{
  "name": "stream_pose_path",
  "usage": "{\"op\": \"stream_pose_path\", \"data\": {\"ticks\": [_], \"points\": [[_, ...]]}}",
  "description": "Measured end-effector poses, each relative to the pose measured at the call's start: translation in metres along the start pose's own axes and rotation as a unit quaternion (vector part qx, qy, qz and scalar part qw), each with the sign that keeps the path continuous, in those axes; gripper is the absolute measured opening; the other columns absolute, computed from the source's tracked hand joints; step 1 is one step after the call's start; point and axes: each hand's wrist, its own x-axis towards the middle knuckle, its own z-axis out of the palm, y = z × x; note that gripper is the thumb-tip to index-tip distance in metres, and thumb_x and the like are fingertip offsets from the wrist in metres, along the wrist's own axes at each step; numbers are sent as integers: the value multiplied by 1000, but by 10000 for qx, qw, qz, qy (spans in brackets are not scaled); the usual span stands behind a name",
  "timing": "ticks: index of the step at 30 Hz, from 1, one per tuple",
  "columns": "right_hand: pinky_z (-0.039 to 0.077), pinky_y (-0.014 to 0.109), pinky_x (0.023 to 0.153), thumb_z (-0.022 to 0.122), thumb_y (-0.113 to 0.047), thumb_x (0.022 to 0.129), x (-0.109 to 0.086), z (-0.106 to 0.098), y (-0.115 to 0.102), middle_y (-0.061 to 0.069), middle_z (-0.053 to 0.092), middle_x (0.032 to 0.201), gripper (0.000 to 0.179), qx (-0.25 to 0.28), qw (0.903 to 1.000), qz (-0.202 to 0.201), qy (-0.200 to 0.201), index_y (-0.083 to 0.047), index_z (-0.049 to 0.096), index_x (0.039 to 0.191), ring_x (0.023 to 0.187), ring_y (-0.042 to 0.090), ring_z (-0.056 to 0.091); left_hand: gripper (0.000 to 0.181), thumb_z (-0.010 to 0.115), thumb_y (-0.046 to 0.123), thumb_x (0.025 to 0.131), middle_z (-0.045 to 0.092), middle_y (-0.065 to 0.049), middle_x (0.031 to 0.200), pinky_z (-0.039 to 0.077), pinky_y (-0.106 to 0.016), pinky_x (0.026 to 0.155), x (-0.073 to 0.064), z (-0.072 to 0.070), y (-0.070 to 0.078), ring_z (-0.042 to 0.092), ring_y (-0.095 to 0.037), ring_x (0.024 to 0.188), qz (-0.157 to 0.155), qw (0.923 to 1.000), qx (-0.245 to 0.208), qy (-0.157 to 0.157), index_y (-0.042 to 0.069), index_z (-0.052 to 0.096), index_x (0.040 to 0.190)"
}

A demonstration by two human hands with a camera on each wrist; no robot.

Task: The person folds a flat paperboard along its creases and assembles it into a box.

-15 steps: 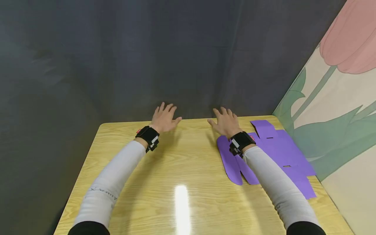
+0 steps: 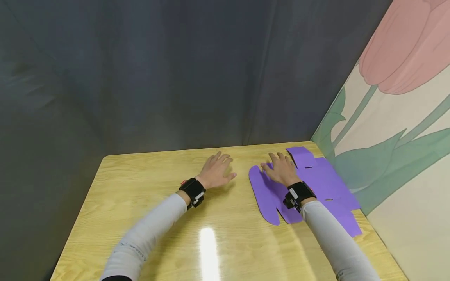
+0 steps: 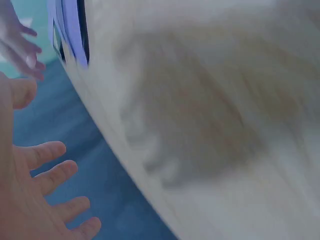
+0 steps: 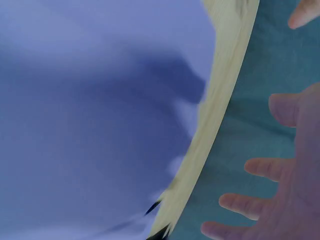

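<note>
A flat purple cardboard cutout (image 2: 325, 183) with flaps and slots lies on the right part of the wooden table (image 2: 147, 175). Over the cutout's left portion hovers my right hand (image 2: 282, 170), fingers spread and holding nothing; in the right wrist view its shadow falls on the purple sheet (image 4: 100, 150). My left hand (image 2: 216, 171) is above bare wood, left of the cutout, with its fingers extended and nothing in them. The left wrist view shows those spread fingers (image 3: 55, 177) and the hand's shadow on the tabletop.
A dark curtain (image 2: 175, 78) hangs behind the table's far edge and along the left. At the right stands a wall panel (image 2: 404, 156) printed with a pink tulip and green leaves. Light reflects off the table's near middle.
Both hands have drawn back from the far table edge toward the person. The right hand has come over the cutout's left portion; the head view has shifted slightly.
</note>
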Motion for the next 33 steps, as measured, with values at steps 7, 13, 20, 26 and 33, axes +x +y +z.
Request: {"op": "stream_pose_path", "data": {"ticks": [7,13,20,26,33], "points": [[34,81,113,53,-52,107,-18,-2,52,41,32,162,80,107,9990,394,194,4,36,162,146,67,32,70,54,56,106,43,-8,168,29,-60,130,17,38,47,30,-43,160,433,9988,-157,-195,13,47,161],[31,85,111,51,-63,103,-33,-9,93,44,24,162,89,121,9945,1028,163,0,32,163,146,72,26,78,55,66,101,40,-5,171,31,-56,130,25,61,83,25,-38,163,899,9954,-116,-309,19,45,163],[16,99,101,48,-94,86,-52,-6,114,49,-7,165,123,229,9765,2075,-535,-14,9,172,142,85,-2,86,62,76,93,28,2,177,27,-57,131,20,70,101,21,-35,165,1057,9907,334,-786,35,41,165],[6,102,96,48,-99,80,-69,-5,114,47,-22,163,131,215,9647,2391,-1082,-22,-4,172,136,88,-14,89,70,76,88,30,0,176,30,-56,130,10,56,115,25,-36,163,923,9896,304,-1065,36,45,163],[9,103,95,52,-97,80,-79,-17,109,50,-20,162,132,195,9650,2329,-1188,-21,-1,172,133,90,-12,90,75,75,84,35,-1,173,33,-55,129,-5,47,133,29,-39,161,829,9894,338,-1146,35,49,160]]}}
